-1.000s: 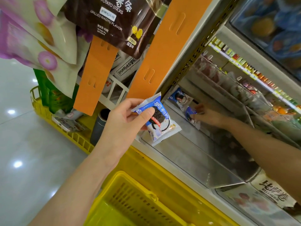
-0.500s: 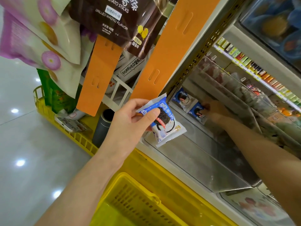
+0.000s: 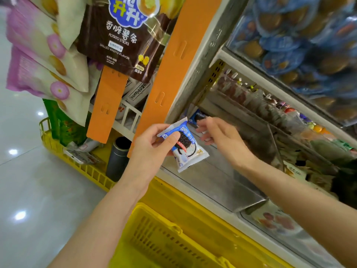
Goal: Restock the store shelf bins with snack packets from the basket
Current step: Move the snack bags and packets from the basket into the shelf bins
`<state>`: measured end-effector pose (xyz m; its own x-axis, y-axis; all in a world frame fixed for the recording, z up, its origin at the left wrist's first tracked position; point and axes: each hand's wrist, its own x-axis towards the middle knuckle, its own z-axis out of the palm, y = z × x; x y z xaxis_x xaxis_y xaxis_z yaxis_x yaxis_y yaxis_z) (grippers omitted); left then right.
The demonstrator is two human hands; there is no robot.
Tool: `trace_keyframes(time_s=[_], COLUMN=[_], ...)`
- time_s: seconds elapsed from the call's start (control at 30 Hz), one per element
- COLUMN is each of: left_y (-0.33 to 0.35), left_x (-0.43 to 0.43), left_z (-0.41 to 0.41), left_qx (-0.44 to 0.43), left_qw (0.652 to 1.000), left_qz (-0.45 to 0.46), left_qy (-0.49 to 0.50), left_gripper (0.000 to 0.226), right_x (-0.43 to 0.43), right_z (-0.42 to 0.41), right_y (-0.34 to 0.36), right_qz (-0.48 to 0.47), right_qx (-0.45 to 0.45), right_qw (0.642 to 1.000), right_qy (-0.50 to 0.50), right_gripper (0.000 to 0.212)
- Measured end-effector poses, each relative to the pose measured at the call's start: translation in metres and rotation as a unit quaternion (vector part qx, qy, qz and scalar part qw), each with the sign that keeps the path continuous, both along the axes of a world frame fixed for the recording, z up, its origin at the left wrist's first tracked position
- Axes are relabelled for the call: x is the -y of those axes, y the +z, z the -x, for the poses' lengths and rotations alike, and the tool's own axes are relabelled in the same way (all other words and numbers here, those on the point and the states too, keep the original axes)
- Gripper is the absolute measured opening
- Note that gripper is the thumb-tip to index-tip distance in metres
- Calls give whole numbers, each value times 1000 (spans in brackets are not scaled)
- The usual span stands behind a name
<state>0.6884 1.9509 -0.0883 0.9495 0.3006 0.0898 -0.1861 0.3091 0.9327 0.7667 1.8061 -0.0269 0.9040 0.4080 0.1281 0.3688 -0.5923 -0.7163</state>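
Head view: left hand (image 3: pixel 152 146) pinches a blue-and-white snack packet (image 3: pixel 185 146) by its upper end, thumb on the front, fingers behind. Packet tilted, hanging over the front left corner of the clear shelf bin (image 3: pixel 218 182). Just beside it, over the bin, the right hand (image 3: pixel 218 136), fingers loosely spread, holding nothing; contact with the packet cannot be told. One second packet (image 3: pixel 197 118) lies at the bin's back left corner. Yellow basket (image 3: pixel 154 238) sits below the shelf edge. Overhead hang an orange strip (image 3: pixel 181 55) and a potato sticks bag (image 3: pixel 121 39).
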Motion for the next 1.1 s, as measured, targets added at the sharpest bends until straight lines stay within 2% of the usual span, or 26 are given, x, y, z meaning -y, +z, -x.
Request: trace_keyframes(time_s=[0.1, 0.17, 0.3, 0.37, 0.5, 0.57, 0.63, 0.67, 0.73, 0.83, 0.97, 1.1], left_y=[6, 11, 19, 22, 29, 32, 34, 34, 29, 13, -5, -19], left_x=[11, 20, 35, 40, 48, 52, 53, 51, 45, 35, 24, 14], left_z=[7, 11, 23, 29, 31, 26, 18, 12, -1, -17, -25, -33], left_qx=[3, -4, -23, -6, 33, 61, 104, 119, 126, 120, 169, 260], left_qw=[1000, 1000, 998, 997, 985, 965, 930, 911, 862, 772, 742, 720], left_qz=[7, 28, 23, -33, -164, -256, -351, -393, -490, -624, -648, -642], left_qy=[1, -3, -59, -64, -41, -6, 27, 31, 25, 17, 25, 49], left_gripper=[21, 21, 25, 21, 23, 24, 34, 38, 42, 41, 53, 42], right_x=[4, 11, 29, 37, 48, 52, 59, 63, 71, 76, 80, 87], right_z=[35, 47, 60, 67, 77, 73, 59, 48, 22, -20, -74, -117], right_y=[10, 14, 20, 21, 22, 26, 32, 35, 40, 36, 15, -9], right_qz=[23, -1, -138, -144, -159, -169, -160, -139, -39, 135, 320, 369], right_qx=[-78, -92, -175, -165, -83, -65, -50, -30, 34, 90, 55, 21], right_qw=[994, 994, 975, 976, 984, 982, 981, 982, 982, 969, 928, 904], right_qy=[68, 61, -12, -5, -18, -46, -93, -126, -181, -186, -181, -216], right_gripper=[15, 15, 23, 19, 16, 18, 22, 27, 31, 32, 34, 39])
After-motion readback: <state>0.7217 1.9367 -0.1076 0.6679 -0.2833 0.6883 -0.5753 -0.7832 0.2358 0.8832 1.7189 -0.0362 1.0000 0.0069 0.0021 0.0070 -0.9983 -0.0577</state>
